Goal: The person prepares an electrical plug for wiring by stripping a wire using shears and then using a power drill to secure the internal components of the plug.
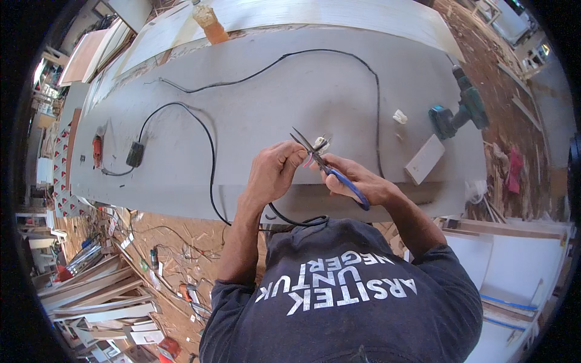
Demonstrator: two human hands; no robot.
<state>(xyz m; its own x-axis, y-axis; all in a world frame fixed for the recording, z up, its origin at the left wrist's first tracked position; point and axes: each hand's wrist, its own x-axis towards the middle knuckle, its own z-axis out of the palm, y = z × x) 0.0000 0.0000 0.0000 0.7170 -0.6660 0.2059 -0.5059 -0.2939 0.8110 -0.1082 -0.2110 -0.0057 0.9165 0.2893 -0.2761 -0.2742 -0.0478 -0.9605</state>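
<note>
My left hand (275,169) pinches the end of a cable with thin coloured wires (309,161), just above the near part of the grey worktop (254,103). My right hand (357,181) grips blue-handled scissors (347,186), their dark blades crossing at the wire end beside my left fingertips. A small white piece (321,143) sits behind the blades; whether it is attached cannot be made out. Black cable (298,222) hangs below my hands, along the dark shirt.
A cordless drill (466,106), white board (423,158) and small white bit (399,117) lie right. Cables (330,51), a dark box (134,154) and orange tool (97,151) lie left and behind. An orange bottle (209,24) stands at back. Scraps (97,290) cover the floor.
</note>
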